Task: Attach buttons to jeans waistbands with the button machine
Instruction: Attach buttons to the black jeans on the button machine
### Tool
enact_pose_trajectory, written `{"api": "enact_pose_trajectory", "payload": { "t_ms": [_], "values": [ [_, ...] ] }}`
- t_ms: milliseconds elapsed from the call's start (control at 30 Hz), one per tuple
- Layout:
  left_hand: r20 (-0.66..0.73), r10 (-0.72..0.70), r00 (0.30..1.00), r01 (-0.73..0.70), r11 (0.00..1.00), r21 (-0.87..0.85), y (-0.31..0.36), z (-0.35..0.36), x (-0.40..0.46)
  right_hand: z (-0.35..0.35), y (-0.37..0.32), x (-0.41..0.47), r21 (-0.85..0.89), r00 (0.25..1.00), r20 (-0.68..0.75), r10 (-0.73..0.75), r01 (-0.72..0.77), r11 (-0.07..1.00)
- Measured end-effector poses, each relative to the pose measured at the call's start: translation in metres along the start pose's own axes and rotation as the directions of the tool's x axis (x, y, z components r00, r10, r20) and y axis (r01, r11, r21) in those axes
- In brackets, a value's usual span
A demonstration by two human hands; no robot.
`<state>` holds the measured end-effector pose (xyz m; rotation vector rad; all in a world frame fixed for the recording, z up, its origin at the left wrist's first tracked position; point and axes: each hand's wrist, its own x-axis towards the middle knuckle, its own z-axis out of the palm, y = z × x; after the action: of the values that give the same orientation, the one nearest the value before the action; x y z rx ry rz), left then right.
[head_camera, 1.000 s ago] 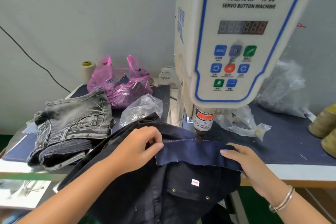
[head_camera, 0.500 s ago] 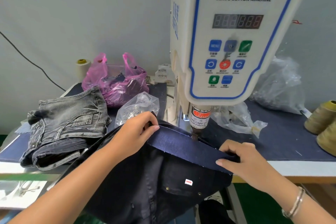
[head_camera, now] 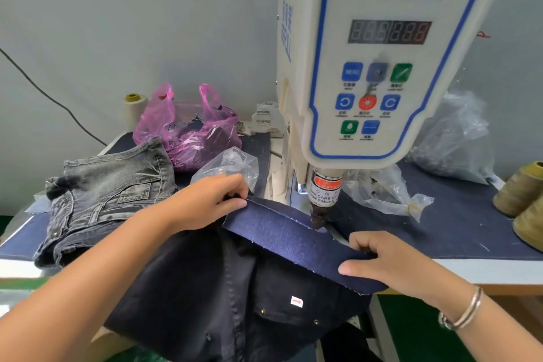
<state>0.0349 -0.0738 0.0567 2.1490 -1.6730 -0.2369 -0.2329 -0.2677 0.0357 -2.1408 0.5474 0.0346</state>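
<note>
Dark navy jeans (head_camera: 223, 303) hang off the table's front edge, their waistband (head_camera: 282, 235) stretched flat under the punch head (head_camera: 320, 214) of the white servo button machine (head_camera: 382, 67). My left hand (head_camera: 205, 203) pinches the waistband's left end. My right hand (head_camera: 390, 261) grips its right end, thumb on top, a bracelet on the wrist. A small red light dot shows on the band just below the punch tip.
Grey washed jeans (head_camera: 108, 194) lie piled at the left. Behind them stand a pink plastic bag (head_camera: 188, 132), a clear bag (head_camera: 229, 164) and a cream thread cone (head_camera: 133, 109). Clear bags (head_camera: 382, 191) and olive thread cones (head_camera: 520, 185) sit at the right on the dark table cover (head_camera: 455, 229).
Both hands have shifted the waistband under the punch, its right end drawn toward me so the band lies slanted. My left hand moved up and back.
</note>
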Motion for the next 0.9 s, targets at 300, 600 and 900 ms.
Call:
{"api": "enact_pose_trajectory", "payload": {
  "t_ms": [300, 600, 900],
  "values": [
    [0.116, 0.002, 0.993, 0.021, 0.981, -0.194, 0.028, -0.002, -0.008, -0.027, 0.013, -0.013, 0.289, 0.999, -0.012, -0.031, 0.033, 0.957],
    [0.331, 0.009, 0.944, 0.122, 0.920, -0.373, 0.037, 0.023, -0.011, -0.062, 0.022, -0.022, 0.020, 0.997, 0.071, 0.014, -0.016, 1.000],
    [0.375, 0.054, 0.925, 0.125, 0.891, -0.437, 0.045, 0.017, -0.021, -0.074, 0.016, -0.028, 0.085, 0.993, 0.102, -0.055, 0.047, 0.995]
  ]
}}
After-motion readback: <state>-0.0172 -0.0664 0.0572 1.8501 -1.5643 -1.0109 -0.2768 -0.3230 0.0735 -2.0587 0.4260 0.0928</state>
